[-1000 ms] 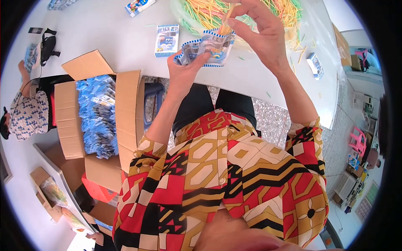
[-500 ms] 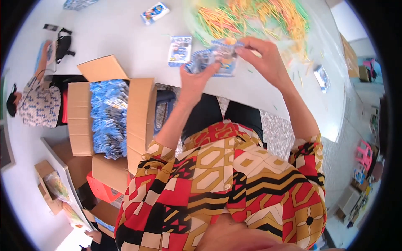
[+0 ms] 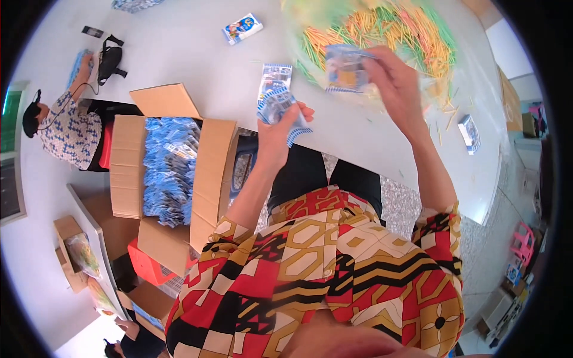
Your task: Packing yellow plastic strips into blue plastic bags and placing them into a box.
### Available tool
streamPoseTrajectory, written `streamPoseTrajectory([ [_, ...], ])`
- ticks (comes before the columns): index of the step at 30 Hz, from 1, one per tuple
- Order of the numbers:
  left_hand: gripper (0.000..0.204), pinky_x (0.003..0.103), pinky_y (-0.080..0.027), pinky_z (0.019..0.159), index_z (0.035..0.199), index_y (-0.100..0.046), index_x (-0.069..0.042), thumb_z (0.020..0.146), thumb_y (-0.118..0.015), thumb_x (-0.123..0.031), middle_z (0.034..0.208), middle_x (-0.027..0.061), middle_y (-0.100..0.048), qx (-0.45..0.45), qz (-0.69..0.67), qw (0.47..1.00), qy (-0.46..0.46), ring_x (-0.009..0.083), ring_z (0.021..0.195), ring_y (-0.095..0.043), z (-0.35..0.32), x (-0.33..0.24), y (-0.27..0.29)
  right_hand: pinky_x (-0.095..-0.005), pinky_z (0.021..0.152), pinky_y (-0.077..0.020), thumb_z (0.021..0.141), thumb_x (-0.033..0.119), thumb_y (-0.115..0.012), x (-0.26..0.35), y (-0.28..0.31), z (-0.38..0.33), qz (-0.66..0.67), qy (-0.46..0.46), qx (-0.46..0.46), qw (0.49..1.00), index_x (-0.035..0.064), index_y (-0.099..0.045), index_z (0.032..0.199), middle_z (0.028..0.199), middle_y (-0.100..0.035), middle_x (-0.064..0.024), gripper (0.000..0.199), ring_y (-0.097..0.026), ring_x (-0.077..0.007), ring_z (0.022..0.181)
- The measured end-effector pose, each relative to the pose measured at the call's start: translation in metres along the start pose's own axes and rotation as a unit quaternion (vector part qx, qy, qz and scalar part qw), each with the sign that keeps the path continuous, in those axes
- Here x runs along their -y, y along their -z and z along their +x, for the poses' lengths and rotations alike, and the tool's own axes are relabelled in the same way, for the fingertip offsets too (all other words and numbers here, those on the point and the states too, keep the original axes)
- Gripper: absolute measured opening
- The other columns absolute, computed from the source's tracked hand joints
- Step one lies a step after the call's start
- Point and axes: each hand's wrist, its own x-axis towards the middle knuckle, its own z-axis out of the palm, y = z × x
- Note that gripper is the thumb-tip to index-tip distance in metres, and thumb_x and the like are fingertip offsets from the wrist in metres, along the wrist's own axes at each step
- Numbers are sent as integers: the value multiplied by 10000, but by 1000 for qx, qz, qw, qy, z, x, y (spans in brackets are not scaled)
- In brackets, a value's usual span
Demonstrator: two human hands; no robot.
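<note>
In my left hand (image 3: 276, 137) are small blue-and-white plastic packets (image 3: 272, 107), pinched under the thumb; I cannot tell exactly how many. My right hand (image 3: 395, 86) is closed on the edge of another packet (image 3: 341, 71), slightly blurred, with something yellowish showing in it. This one hangs over the near side of a heap of thin yellow, green and pink sticks (image 3: 382, 36) on clear plastic. Partly beneath the left hand's packets, a flat blue-and-white packet (image 3: 277, 76) lies on the white table (image 3: 209, 71).
To my left stands an open carton (image 3: 213, 173) filled with blue packets (image 3: 167, 179). A blue-and-white pack (image 3: 242, 28) lies at the back, another (image 3: 469, 133) at the right. Loose sticks lie near the heap. A person (image 3: 71, 134) sits at the far left, beside a black strap (image 3: 110, 59).
My hands have moved apart. The right hand has carried one packet rightward toward the stick heap, while the left keeps its packets over the one on the table. The whole view has shifted a little.
</note>
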Motion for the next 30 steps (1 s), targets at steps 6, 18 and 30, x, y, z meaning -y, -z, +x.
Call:
streamPoseTrajectory([
  [6, 123, 270, -475, 669, 939, -576, 13, 861, -592, -81, 750, 80, -636, 18, 38, 998, -45, 147, 715, -604, 5, -6, 1, -235, 621, -450, 923, 132, -509, -11, -9, 7, 23, 45, 26, 998, -7, -556, 1009, 774, -594, -35, 170, -539, -85, 668],
  [18, 238, 321, -486, 722, 1058, -540, 47, 884, -548, -116, 824, 130, -636, 101, 116, 987, 50, 205, 787, -619, -12, 24, -11, -271, 728, -515, 941, 216, -485, -132, 138, -140, 50, -171, -206, 962, 41, -548, 1086, 910, -606, -42, 236, -591, -106, 818],
  [30, 249, 336, -544, 701, 1043, -559, 50, 854, -608, -103, 871, 164, -651, 99, 26, 988, 117, 245, 787, -660, 6, 23, -40, -276, 596, -427, 872, 252, -566, -234, 285, -195, -262, -272, -273, 885, 32, -636, 912, 731, -573, -47, 234, -493, -97, 634],
])
